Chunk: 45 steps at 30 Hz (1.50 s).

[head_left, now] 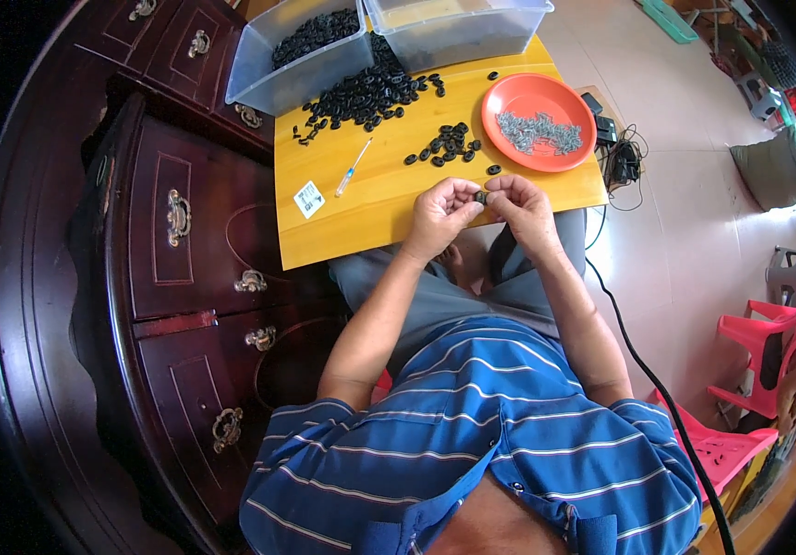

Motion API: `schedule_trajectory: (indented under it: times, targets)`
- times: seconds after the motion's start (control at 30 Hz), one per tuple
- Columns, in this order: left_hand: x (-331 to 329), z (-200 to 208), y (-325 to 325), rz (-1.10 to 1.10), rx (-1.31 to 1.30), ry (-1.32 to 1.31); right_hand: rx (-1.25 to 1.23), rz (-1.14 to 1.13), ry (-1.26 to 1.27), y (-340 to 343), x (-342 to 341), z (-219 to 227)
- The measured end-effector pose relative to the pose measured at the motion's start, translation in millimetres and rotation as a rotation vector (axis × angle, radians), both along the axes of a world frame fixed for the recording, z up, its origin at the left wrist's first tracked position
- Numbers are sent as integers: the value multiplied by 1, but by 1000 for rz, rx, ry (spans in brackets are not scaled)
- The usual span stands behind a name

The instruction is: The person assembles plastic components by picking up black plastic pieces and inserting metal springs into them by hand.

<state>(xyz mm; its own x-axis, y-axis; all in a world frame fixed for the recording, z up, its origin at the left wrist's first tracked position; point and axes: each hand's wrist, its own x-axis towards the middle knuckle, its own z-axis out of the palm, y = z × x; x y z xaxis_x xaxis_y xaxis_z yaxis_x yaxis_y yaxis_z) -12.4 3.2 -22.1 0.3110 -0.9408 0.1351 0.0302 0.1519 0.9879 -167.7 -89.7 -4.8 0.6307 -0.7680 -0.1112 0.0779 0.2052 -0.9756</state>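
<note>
At the near edge of the yellow table (pixel 324 236), my left hand (pixel 441 215) and my right hand (pixel 527 211) meet fingertip to fingertip. Between them they pinch a small black oval part (pixel 481 197), mostly covered by the fingers. Just beyond lies a loose group of black oval parts (pixel 452 143), with a single one close to my right hand. A round orange-red plate (pixel 498 148) holds many small silvery metal pieces (pixel 538 132). Farther left spreads a big pile of the black parts (pixel 370 97).
Two clear plastic bins (pixel 255 79) stand at the table's far edge, one with black parts. A screwdriver (pixel 354 168) and a white printed card (pixel 308 199) lie at left. Dark wooden drawers (pixel 167 213) border the left side. Black adapters and cables (pixel 624 162) sit at right, near pink chairs (pixel 763 356).
</note>
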Motion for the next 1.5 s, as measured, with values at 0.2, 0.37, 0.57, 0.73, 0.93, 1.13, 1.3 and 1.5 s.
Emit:
schedule_trajectory:
  times: [0.2, 0.37, 0.57, 0.73, 0.93, 1.13, 1.3, 1.5]
  targets:
    - [0, 4, 0, -17, 14, 32, 26, 7, -28, 0, 0, -1]
    - [0, 6, 1, -30, 7, 37, 11, 61, -9, -4, -4, 2]
    - [3, 18, 1, -58, 49, -9, 59, 126, 33, -10, -10, 4]
    - [10, 32, 1, -104, 76, -112, 80, 160, 121, -9, -10, 17]
    - [14, 50, 0, -182, 110, -162, 169, 251, 96, -11, -14, 16]
    - [2, 75, 1, -45, 81, -569, 297, 232, -15, -1, -8, 17]
    - [-14, 84, 1, 117, -62, -949, 389, 141, -177, 4, -1, 11]
    - [-17, 77, 2, 190, -84, -1073, 437, 103, -204, 5, 0, 2]
